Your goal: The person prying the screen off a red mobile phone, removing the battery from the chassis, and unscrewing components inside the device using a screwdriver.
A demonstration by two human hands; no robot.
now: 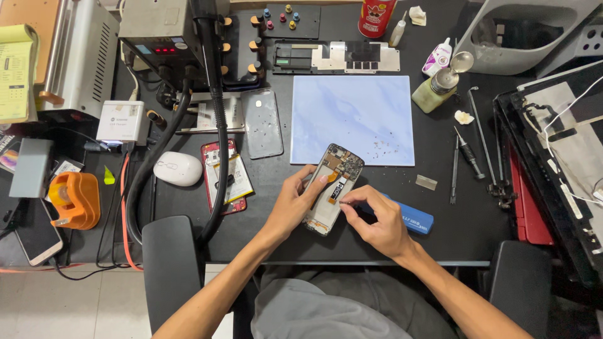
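Both hands' fingers grip the opened phone (pixel 333 188), left hand (pixel 290 204) and right hand (pixel 377 220) hiding its lower half.

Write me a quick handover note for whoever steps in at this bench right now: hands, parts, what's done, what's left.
Left hand: grips the opened phone frame with exposed circuit board, tilted above the black bench mat.
Right hand: fingertips pinch at the orange flex cable mid-frame.
Nearby: blue pry tool under the right hand, pale blue work mat with loose screws behind, red opened phone to the left.
Done: back cover is off.
Left: flex cable not visibly freed.
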